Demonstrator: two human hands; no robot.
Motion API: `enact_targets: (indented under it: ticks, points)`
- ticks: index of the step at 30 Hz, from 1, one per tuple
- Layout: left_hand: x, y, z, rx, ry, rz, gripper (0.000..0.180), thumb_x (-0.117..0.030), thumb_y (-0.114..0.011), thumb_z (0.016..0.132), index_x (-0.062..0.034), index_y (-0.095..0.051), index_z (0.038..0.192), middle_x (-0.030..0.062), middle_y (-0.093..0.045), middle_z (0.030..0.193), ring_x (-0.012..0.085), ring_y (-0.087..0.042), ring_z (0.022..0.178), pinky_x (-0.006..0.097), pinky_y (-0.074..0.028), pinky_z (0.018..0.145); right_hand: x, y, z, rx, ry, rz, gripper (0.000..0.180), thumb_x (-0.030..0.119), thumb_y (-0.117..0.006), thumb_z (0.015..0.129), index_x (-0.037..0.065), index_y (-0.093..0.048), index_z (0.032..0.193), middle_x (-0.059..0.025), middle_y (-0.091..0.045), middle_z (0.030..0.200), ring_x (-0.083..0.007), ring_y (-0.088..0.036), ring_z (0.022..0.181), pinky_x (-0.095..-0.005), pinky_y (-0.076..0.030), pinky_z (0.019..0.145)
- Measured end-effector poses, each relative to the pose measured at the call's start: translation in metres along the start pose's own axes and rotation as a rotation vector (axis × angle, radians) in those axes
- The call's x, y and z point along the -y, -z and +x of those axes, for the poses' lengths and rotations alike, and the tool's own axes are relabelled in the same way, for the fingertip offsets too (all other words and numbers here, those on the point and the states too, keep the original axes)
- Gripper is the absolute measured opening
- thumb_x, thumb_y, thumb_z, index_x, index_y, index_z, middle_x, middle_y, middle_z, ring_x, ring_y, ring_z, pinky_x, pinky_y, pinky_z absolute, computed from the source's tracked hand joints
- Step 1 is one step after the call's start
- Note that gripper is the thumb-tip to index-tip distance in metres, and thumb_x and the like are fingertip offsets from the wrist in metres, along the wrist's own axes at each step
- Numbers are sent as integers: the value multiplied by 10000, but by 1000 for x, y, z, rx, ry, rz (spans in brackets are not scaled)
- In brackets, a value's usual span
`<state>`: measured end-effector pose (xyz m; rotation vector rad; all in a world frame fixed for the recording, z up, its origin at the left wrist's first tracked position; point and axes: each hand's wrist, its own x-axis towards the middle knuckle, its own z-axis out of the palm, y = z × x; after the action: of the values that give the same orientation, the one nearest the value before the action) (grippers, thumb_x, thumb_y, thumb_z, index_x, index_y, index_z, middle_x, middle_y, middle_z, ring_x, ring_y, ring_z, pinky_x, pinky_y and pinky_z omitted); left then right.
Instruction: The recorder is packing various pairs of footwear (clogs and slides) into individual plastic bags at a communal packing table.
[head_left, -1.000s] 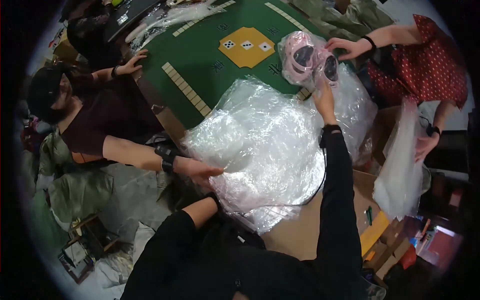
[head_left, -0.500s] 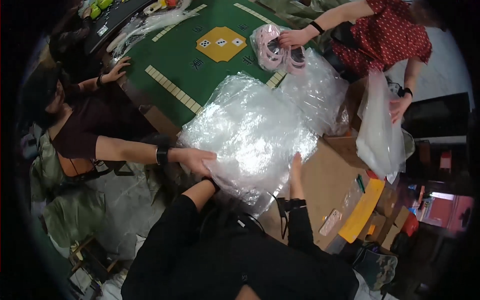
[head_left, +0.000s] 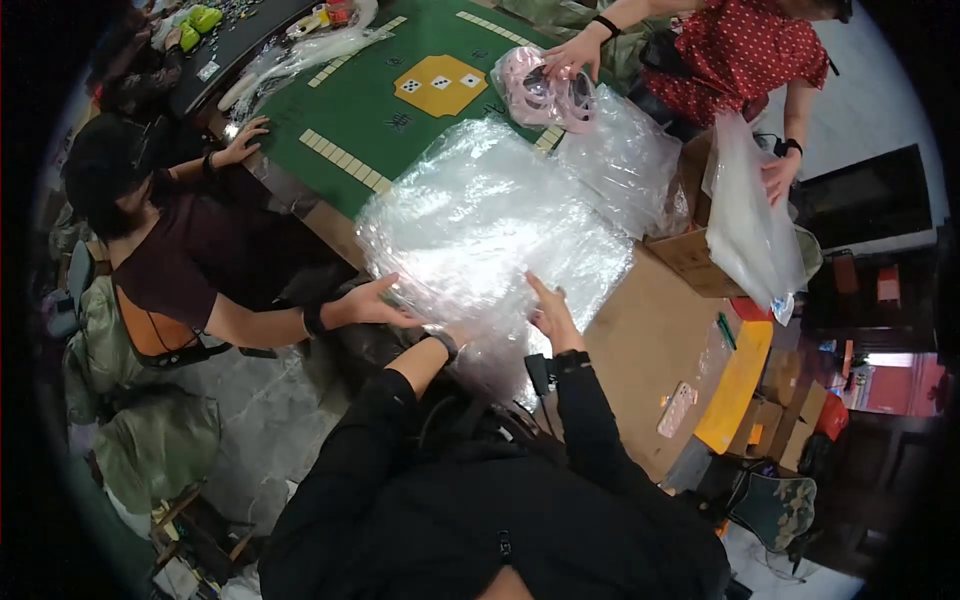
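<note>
A stack of clear plastic bags [head_left: 450, 240] lies over the near edge of the green table, shining under the light. My left hand [head_left: 462, 335] is at its near left edge, mostly covered by the plastic, so its fingers are hidden. Over the stack's near right part is my right hand [head_left: 550, 308], thumb and fingers apart, against the plastic. A co-worker's hand [head_left: 375, 303] from the left touches the stack's left edge with spread fingers.
Pink shoes in a clear bag [head_left: 545, 90] lie under another co-worker's hand [head_left: 574, 55]; their other hand holds a bundle of clear bags [head_left: 745, 220] beside a cardboard box [head_left: 690, 262]. A phone [head_left: 678, 408], a green pen [head_left: 726, 330] and a yellow strip [head_left: 735, 385] lie at right.
My right hand has moved left and inward from the stack's right edge. The left co-worker's hand has loosened and drawn back slightly. The other co-worker's hand has lifted its fingers on the pink shoes.
</note>
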<state>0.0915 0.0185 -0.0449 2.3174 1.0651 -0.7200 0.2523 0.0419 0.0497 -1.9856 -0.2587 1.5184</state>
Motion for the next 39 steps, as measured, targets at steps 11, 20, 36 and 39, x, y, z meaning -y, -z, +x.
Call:
enact_targets:
  ticks: [11,20,36,39]
  points:
    - [-18,9,-33,-223,-285,-174,406,-115,-469,782,51,-523,1149,258,-584,1045,335,-585,961,427,-452,838,9,-63,51,-15,216,224,909,298,-824,596,-220,-348,1171,-288,-457,1182,-310,-489,1046,-390,-409,870]
    - [123,108,-67,-647,-213,-1066,263,-167,-553,819,14,-623,997,164,-645,929,253,-610,787,334,-484,727,3,-75,39,32,178,284,877,298,-793,647,-162,-333,1236,-258,-414,1267,-328,-430,1144,-413,-347,952]
    - [280,161,10,-734,661,-342,718,-569,-374,853,-111,-247,1392,168,-373,1363,331,-288,1291,580,-156,1023,-2,-55,6,262,88,277,1143,364,-740,719,0,117,1382,-242,-136,1425,-331,-206,1297,-479,-220,1020]
    - [275,162,12,-598,652,-468,614,-565,-372,855,-183,-391,1334,188,-495,1241,377,-382,1211,597,-166,1004,3,-58,-2,225,56,274,1155,416,-734,708,7,108,1384,-215,-104,1446,-328,-87,1341,-492,-151,1051]
